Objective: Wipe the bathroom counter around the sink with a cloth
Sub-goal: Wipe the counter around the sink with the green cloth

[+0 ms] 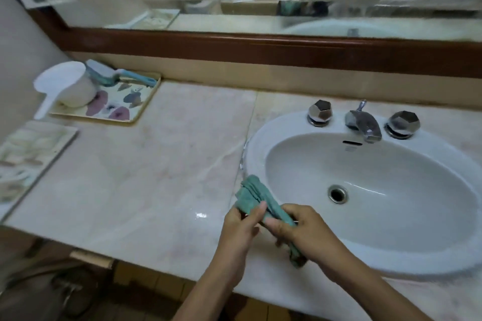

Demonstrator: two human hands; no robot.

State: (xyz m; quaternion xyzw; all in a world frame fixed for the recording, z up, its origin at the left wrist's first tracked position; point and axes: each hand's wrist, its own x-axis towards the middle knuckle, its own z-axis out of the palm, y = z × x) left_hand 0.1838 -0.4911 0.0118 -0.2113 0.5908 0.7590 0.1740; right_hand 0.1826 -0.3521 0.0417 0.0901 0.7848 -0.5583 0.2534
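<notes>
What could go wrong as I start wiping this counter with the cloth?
1. The cloth is wadded between the left hand and right hand; wiped that way, it may leave streaks on the counter.
2. A wide sweep back left could bump the tray and tip the white scoop on it.

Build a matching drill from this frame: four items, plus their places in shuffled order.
Items:
1. cloth
2. scoop
3. brush
4. spout

Places:
A. between the left knob and the right knob
B. standing on the tray, at its left end
C. gripped by the left hand and the right hand
D. lying along the tray's back edge

Pairs: 1-C, 2-B, 3-D, 4-A
</notes>
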